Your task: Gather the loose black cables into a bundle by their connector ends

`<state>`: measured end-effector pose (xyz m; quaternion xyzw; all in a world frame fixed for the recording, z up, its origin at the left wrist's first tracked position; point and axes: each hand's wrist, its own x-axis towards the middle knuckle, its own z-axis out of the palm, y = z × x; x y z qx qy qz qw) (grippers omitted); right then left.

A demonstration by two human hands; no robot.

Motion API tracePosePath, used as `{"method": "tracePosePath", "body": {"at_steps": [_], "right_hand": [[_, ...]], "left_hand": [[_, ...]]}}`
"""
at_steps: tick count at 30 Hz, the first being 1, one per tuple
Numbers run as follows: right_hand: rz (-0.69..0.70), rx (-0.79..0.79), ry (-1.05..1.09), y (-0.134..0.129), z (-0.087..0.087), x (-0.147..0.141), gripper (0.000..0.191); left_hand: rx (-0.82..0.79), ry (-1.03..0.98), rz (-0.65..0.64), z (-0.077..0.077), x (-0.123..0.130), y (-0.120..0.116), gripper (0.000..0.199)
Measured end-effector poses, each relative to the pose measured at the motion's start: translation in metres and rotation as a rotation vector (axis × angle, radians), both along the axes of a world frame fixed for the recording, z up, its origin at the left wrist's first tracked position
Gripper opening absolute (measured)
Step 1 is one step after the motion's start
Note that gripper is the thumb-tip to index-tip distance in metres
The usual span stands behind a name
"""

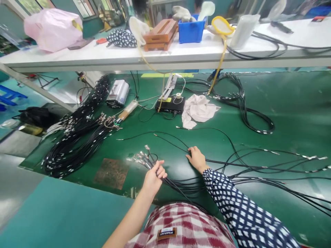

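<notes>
My left hand (154, 175) is closed around a bundle of black cables (181, 185), low over the front of the green work surface. Metal connector ends (143, 157) fan out past its fingers to the upper left. To the right, my right hand (196, 158) has its fingers curled down on thin black cables (173, 143), whose free ends reach left across the surface. More loose cables (248, 166) with white labels trail off to the right. The grip of my right fingertips is partly hidden from above.
Coiled black cables (74, 151) lie at the left, and another coil (258, 129) at the back right. A white cloth (198, 110), a black box (168, 106) and a silver device (119, 91) sit behind my hands. A white shelf (103, 57) crosses above, holding a blue bin (191, 32).
</notes>
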<state>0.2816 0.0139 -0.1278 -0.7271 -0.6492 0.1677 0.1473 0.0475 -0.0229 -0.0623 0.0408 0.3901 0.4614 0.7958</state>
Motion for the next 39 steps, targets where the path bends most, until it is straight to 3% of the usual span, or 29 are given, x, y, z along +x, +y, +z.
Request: {"method": "tracePosePath", "body": {"at_steps": [3, 7, 10, 13, 14, 16, 19, 20, 22, 24, 26, 29, 31, 33, 35, 39], "right_hand": [[0.029, 0.066, 0.013, 0.001, -0.003, -0.009, 0.022], [0.12, 0.089, 0.265, -0.037, 0.028, -0.022, 0.027], [0.299, -0.042, 0.482, -0.07, 0.05, -0.032, 0.025], [0.466, -0.24, 0.506, -0.08, 0.054, -0.034, 0.026], [0.474, -0.26, 0.486, -0.075, 0.051, -0.031, 0.028], [0.361, -0.187, 0.402, -0.052, 0.04, -0.02, 0.031], [-0.02, -0.008, 0.178, -0.006, 0.011, 0.002, 0.044], [-0.089, -0.006, 0.106, 0.008, 0.001, 0.008, 0.047], [-0.096, -0.016, 0.037, 0.024, -0.014, 0.014, 0.037], [-0.04, -0.044, 0.069, 0.023, -0.018, 0.014, 0.028], [0.026, -0.092, 0.184, 0.007, -0.008, 0.009, 0.03], [0.201, -0.228, 0.536, -0.041, 0.029, 0.005, 0.035], [0.322, -0.391, 0.734, -0.08, 0.057, 0.008, 0.034], [0.364, -0.568, 0.803, -0.118, 0.077, 0.014, 0.033], [0.387, -0.649, 0.739, -0.15, 0.082, 0.024, 0.029], [0.396, -0.552, 0.419, -0.187, 0.064, 0.051, 0.02]], "left_hand": [[-0.031, -0.019, 0.011, -0.002, -0.001, -0.002, 0.027], [-0.044, 0.063, 0.008, -0.009, -0.002, -0.001, 0.041], [-0.05, 0.086, 0.005, -0.011, -0.001, 0.003, 0.039], [-0.037, 0.011, -0.016, -0.009, 0.0, 0.005, 0.036], [-0.024, -0.013, -0.017, -0.008, 0.0, 0.004, 0.034], [-0.01, -0.037, 0.001, -0.008, 0.0, 0.002, 0.028], [-0.028, -0.024, 0.046, -0.009, 0.002, -0.002, 0.025], [-0.032, -0.014, 0.052, -0.01, 0.002, -0.003, 0.025], [-0.03, 0.009, 0.06, -0.012, 0.001, -0.004, 0.025], [-0.049, 0.021, 0.079, -0.013, 0.0, -0.005, 0.027], [-0.094, 0.023, 0.1, -0.015, -0.003, -0.005, 0.034], [-0.126, -0.015, 0.07, -0.018, -0.008, -0.003, 0.041], [-0.133, -0.052, 0.034, -0.02, -0.011, 0.001, 0.042], [-0.161, -0.063, 0.0, -0.021, -0.011, 0.008, 0.041], [-0.192, -0.056, -0.032, -0.021, -0.011, 0.016, 0.039], [-0.229, 0.031, 0.015, -0.023, -0.012, 0.03, 0.027]]}}
